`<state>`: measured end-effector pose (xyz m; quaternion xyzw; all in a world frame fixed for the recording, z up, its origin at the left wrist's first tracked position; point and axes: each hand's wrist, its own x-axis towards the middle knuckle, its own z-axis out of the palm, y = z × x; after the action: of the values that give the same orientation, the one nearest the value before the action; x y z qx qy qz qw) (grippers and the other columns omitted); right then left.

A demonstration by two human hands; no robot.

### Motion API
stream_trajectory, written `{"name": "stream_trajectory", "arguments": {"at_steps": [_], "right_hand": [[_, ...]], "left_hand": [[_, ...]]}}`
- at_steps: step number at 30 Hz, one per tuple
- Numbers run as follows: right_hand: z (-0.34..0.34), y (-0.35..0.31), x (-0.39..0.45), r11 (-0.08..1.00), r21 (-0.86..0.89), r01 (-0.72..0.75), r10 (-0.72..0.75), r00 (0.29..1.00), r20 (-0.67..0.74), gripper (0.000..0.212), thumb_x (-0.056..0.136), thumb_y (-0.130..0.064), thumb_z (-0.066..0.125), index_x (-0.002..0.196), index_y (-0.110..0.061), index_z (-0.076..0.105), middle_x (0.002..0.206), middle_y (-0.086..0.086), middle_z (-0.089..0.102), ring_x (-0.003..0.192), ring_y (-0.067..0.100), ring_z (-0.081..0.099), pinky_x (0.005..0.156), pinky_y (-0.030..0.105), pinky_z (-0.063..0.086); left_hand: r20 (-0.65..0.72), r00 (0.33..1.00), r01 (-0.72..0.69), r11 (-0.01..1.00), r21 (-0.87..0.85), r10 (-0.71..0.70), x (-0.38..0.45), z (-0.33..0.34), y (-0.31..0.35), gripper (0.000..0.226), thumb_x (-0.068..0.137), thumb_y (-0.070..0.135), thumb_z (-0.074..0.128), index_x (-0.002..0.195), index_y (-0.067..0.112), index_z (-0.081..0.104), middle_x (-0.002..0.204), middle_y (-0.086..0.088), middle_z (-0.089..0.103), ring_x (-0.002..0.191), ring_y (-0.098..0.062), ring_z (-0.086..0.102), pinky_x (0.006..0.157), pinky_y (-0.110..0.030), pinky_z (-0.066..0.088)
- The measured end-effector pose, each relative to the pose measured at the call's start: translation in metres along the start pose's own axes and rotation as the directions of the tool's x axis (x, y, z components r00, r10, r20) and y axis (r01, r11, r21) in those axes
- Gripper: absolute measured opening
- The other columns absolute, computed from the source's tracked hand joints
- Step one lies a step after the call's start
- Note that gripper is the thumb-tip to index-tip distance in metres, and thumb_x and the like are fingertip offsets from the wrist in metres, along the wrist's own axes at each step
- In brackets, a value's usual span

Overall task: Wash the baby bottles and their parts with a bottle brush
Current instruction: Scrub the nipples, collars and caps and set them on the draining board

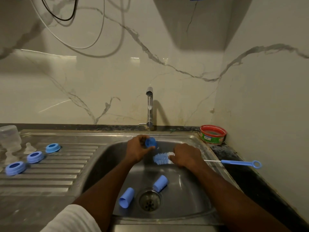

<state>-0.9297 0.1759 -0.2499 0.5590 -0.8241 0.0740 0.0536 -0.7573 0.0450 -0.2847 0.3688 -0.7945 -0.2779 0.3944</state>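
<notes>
Flanking the drain point(149, 199), two blue caps point(126, 197), seemingly

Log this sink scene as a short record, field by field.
left hand: holds a blue cap under the tap
right hand: grips the bottle brush near its bristles
tap: running
sink basin: two blue caps lying by the drain
drainboard: three blue rings; clear bottle at the far left
right counter: red-rimmed tub

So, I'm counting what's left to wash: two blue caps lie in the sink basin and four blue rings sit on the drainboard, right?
Not quite: the head view shows three blue rings on the drainboard, not four. Two blue caps do lie in the sink basin.
</notes>
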Motion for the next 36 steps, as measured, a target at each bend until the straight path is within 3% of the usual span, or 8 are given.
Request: {"name": "stream_trajectory", "arguments": {"at_steps": [2,6,9,19,27,31,33,36], "right_hand": [[0.0,0.0,-0.002,1.0,-0.001,0.004,-0.004,1.0,-0.002,0.039,0.094,-0.054,0.056,0.122,-0.026,0.062,0.121,0.002,0.063,0.107,0.02,0.058,0.077,0.034,0.036],[-0.005,0.0,-0.004,1.0,-0.018,0.016,-0.016,1.0,0.023,0.039,0.097,-0.052,0.055,0.125,-0.025,0.061,0.123,0.003,0.063,0.11,0.02,0.058,0.081,0.034,0.04],[-0.006,-0.001,-0.007,1.0,-0.023,0.019,-0.018,0.999,0.029,0.038,0.098,-0.049,0.055,0.125,-0.024,0.061,0.124,0.003,0.062,0.113,0.021,0.057,0.089,0.036,0.043],[-0.006,-0.003,-0.008,1.0,-0.005,0.001,-0.001,0.999,0.043,0.037,0.096,-0.053,0.055,0.119,-0.025,0.064,0.116,0.001,0.064,0.105,0.018,0.058,0.079,0.034,0.038],[-0.006,-0.003,-0.009,1.0,0.022,-0.009,0.007,0.998,0.061,0.036,0.097,-0.051,0.056,0.119,-0.023,0.062,0.116,0.001,0.064,0.106,0.018,0.057,0.08,0.034,0.036],[-0.008,-0.003,-0.01,1.0,0.002,-0.01,0.01,0.998,0.061,0.036,0.097,-0.052,0.055,0.117,-0.023,0.064,0.114,0.001,0.066,0.094,0.015,0.054,0.077,0.033,0.036],[-0.009,-0.003,-0.008,1.0,-0.005,-0.005,0.005,0.998,0.058,0.038,0.096,-0.053,0.054,0.118,-0.024,0.064,0.117,0.002,0.066,0.098,0.017,0.057,0.076,0.032,0.038],[-0.01,-0.005,-0.01,0.999,-0.035,-0.001,0.002,0.999,0.04,0.04,0.095,-0.054,0.056,0.121,-0.025,0.064,0.121,0.002,0.065,0.109,0.02,0.059,0.077,0.033,0.037]], "left_hand": [[0.034,0.998,0.047,0.998,0.036,-0.048,-0.001,0.001,-0.001,0.049,0.082,0.019,0.082,0.126,0.014,0.06,0.124,-0.006,0.066,0.111,-0.013,0.064,0.091,-0.023,0.052],[-0.107,0.994,-0.004,0.999,-0.047,-0.001,0.002,-0.005,0.003,0.049,0.079,0.021,0.085,0.122,0.014,0.063,0.116,-0.001,0.068,0.101,-0.009,0.066,0.084,-0.018,0.054],[-0.054,0.999,0.002,1.0,0.013,-0.001,-0.001,-0.006,0.005,0.049,0.078,0.02,0.086,0.12,0.015,0.063,0.118,-0.003,0.069,0.103,-0.009,0.065,0.086,-0.019,0.053],[-0.132,0.991,0.01,1.0,-0.027,-0.014,0.0,-0.007,0.006,0.063,0.08,0.019,0.085,0.135,0.01,0.055,0.127,-0.007,0.065,0.114,-0.018,0.064,0.096,-0.029,0.053],[-0.067,0.997,0.019,0.999,-0.05,-0.022,0.0,-0.005,0.005,0.053,0.08,0.019,0.084,0.127,0.013,0.06,0.121,-0.003,0.066,0.102,-0.007,0.064,0.085,-0.02,0.054],[-0.049,0.999,-0.011,0.999,-0.034,0.01,-0.001,-0.006,0.007,0.049,0.082,0.02,0.082,0.127,0.014,0.063,0.122,-0.003,0.068,0.106,-0.008,0.065,0.083,-0.014,0.052],[-0.099,0.993,-0.073,0.991,-0.114,0.062,0.002,-0.008,0.01,0.049,0.085,0.022,0.08,0.13,0.014,0.062,0.123,-0.001,0.068,0.109,-0.009,0.065,0.083,-0.013,0.053],[0.016,0.998,-0.054,0.997,-0.061,0.055,-0.004,-0.004,0.009,0.049,0.092,0.028,0.073,0.137,0.015,0.058,0.131,-0.004,0.064,0.119,-0.014,0.061,0.089,-0.016,0.05]]}}
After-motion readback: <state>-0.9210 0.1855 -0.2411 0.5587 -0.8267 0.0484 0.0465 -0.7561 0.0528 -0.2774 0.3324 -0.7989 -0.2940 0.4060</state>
